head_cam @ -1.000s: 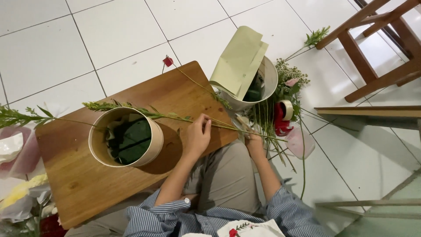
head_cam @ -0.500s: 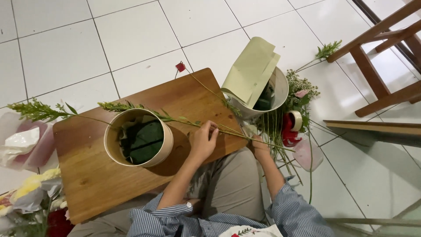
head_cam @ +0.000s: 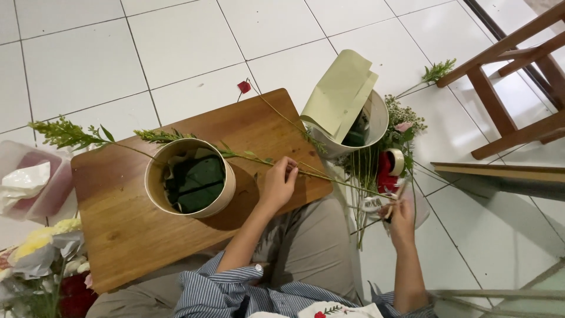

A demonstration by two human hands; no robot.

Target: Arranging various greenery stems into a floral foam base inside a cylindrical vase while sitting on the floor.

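My left hand (head_cam: pixel 279 184) pinches a long green stem (head_cam: pixel 235 155) that lies across the wooden board (head_cam: pixel 118 235) and over a round paper box (head_cam: pixel 189 176) filled with dark green foam. The stem's leafy tips (head_cam: pixel 67 134) reach past the board's left edge. My right hand (head_cam: pixel 401 217) is off the board's right side, fingers closed on white-handled scissors (head_cam: pixel 372 204) at the stem's cut end, among several loose stems (head_cam: pixel 362 176) on the floor.
A second round box (head_cam: pixel 376 121) with folded pale green paper (head_cam: pixel 341 97) stands right of the board, with small flowers and a tape roll (head_cam: pixel 395 160) beside it. A wooden stool (head_cam: pixel 506 76) is at the far right, a pink tub (head_cam: pixel 35 182) and flower bunches (head_cam: pixel 41 259) on the left.
My left hand has slid a little along the stem towards its cut end. My right hand has dropped lower and further right, down to the scissors.
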